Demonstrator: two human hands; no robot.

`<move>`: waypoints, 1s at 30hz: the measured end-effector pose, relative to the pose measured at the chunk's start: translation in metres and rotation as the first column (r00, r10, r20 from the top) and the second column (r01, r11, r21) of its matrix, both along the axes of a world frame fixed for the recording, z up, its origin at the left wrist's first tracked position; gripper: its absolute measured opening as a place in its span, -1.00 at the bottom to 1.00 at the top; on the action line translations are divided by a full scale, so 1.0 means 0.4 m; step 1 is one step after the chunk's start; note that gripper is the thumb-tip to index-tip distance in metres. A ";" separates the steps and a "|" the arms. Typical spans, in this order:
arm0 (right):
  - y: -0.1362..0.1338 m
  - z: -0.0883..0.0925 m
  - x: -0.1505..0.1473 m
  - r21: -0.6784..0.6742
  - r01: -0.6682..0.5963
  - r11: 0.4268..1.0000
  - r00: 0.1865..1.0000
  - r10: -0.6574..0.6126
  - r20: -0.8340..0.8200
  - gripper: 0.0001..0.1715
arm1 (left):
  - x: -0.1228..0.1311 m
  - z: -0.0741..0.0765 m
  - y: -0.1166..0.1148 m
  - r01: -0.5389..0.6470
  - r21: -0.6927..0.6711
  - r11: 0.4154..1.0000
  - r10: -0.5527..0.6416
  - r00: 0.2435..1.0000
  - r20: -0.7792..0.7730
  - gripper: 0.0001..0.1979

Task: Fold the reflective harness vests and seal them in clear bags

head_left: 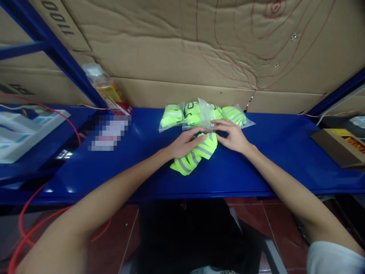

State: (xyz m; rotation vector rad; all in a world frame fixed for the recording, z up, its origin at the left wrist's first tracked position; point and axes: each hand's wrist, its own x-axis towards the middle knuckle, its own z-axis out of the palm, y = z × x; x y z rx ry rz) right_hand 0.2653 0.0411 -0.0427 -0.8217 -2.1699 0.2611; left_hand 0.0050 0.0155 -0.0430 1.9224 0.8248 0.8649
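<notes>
A neon yellow-green cloth (pixel 186 163) with grey reflective stripes lies bunched on the blue table (pixel 137 167). My left hand (pixel 185 144) is closed on its upper part, thumb on top. At the cloth's right edge, my right hand (pixel 231 136) has its fingers apart, reaching toward a clear plastic bag (pixel 208 112); whether the fingertips pinch the bag is too small to tell. Behind my hands stand more clear bags with neon cloth inside, one at the left (pixel 172 115) and one at the right (pixel 234 114).
A bottle with a yellow label (pixel 107 89) and a red box (pixel 124 108) stand at the back left. White plastic parts (pixel 25 131) and red cables (pixel 25 213) are further left. An open cardboard box (pixel 339 148) sits at the right. Cardboard (pixel 171 57) walls the back.
</notes>
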 end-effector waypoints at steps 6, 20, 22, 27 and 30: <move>-0.030 -0.003 -0.029 0.005 0.172 0.985 0.962 -0.166 -0.219 -0.77 | -0.008 0.013 -0.009 0.090 0.080 0.993 -0.088 0.995 -0.037 -0.57; -0.039 0.002 -0.049 -0.140 0.199 0.970 0.885 -0.239 -0.399 -0.73 | -0.031 0.032 -0.015 -0.057 0.362 0.931 0.128 0.976 -0.177 -0.34; -0.048 0.012 -0.049 -0.049 0.231 0.972 0.903 -0.232 -0.361 -0.78 | -0.031 0.028 -0.010 -0.118 0.363 0.924 0.187 0.969 -0.161 -0.34; -0.058 0.013 -0.044 0.068 0.155 0.986 0.961 -0.134 -0.243 -0.92 | -0.023 0.011 -0.003 -0.237 0.260 0.936 0.259 0.964 -0.055 -0.62; -0.053 0.004 -0.038 0.088 0.102 0.991 0.982 -0.087 -0.169 -0.80 | -0.023 0.003 0.005 -0.309 0.203 0.929 0.310 0.950 0.029 -0.57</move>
